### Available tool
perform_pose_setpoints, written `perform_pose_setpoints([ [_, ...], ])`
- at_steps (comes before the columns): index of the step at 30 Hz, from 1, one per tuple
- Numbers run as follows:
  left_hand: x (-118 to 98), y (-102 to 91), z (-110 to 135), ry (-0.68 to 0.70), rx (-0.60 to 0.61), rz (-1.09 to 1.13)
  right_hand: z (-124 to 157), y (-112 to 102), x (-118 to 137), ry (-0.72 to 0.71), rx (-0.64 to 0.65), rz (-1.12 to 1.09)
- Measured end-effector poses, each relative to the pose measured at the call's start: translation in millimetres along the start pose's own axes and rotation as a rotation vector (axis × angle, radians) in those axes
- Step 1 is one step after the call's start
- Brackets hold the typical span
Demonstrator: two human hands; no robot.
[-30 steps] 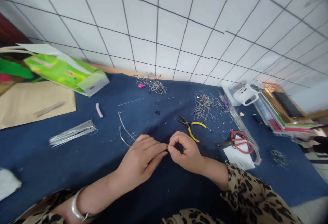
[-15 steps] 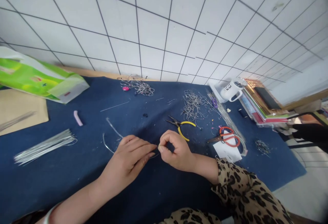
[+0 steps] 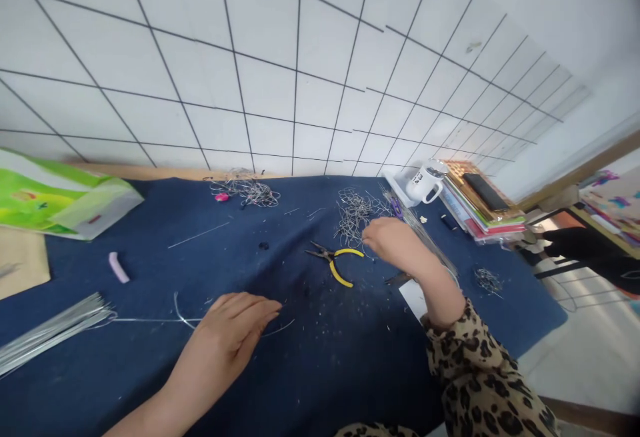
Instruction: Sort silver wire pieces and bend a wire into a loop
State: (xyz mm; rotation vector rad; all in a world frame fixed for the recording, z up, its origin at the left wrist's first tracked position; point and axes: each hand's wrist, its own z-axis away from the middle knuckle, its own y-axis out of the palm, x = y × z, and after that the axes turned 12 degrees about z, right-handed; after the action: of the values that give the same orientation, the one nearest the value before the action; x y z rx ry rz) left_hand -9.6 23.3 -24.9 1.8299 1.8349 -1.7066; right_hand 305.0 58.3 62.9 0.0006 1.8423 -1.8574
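Observation:
My left hand (image 3: pixel 240 327) is closed low over the cloth, its fingers pressed together. A thin silvery wire (image 3: pixel 281 329) passes through it: one end curves out past the fingertips, while a longer stretch and a bent loop (image 3: pixel 181 314) show left of the hand. My right hand (image 3: pixel 393 244) hovers by a heap of tangled wire (image 3: pixel 353 214), its fingers curled inward; anything in them is hidden. Between the hands lie yellow-handled pliers (image 3: pixel 334 262) with their jaws apart. Below my right wrist, scissors blades (image 3: pixel 397 279) and white paper (image 3: pixel 414 300) show partly.
A bundle of straight wires (image 3: pixel 60 330) and a pinkish tube (image 3: pixel 119 268) lie left. Behind them is a green bag (image 3: pixel 65 197). More tangled wire (image 3: pixel 250 192) sits near the wall. A white mug (image 3: pixel 424 185) and stacked books (image 3: pixel 480 204) stand back right.
My right hand has left the left hand's fingertips and moved right and away, over to the tangled wire. My left hand still holds the wire. The whole view has turned somewhat to the right.

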Motion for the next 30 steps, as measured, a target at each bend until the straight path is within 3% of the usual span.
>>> perform_pose_setpoints([
  [2, 3, 2.0, 2, -0.008, 0.006, 0.001, 1, 11, -28, 0.141, 0.123, 0.081],
  [6, 9, 5.2, 5, -0.023, 0.008, 0.002, -1, 31, -50, 0.111, 0.205, 0.07],
  [16, 9, 7.3, 6, -0.079, 0.01, 0.005, -7, 49, -46, 0.06, 0.299, 0.086],
  [24, 2, 3.8, 1, -0.052, -0.006, -0.032, -12, 51, -18, 0.098, 0.223, 0.141],
  [30, -3, 1.8, -2, -0.014, -0.021, -0.032, -9, 37, -31, 0.117, 0.18, 0.102],
])
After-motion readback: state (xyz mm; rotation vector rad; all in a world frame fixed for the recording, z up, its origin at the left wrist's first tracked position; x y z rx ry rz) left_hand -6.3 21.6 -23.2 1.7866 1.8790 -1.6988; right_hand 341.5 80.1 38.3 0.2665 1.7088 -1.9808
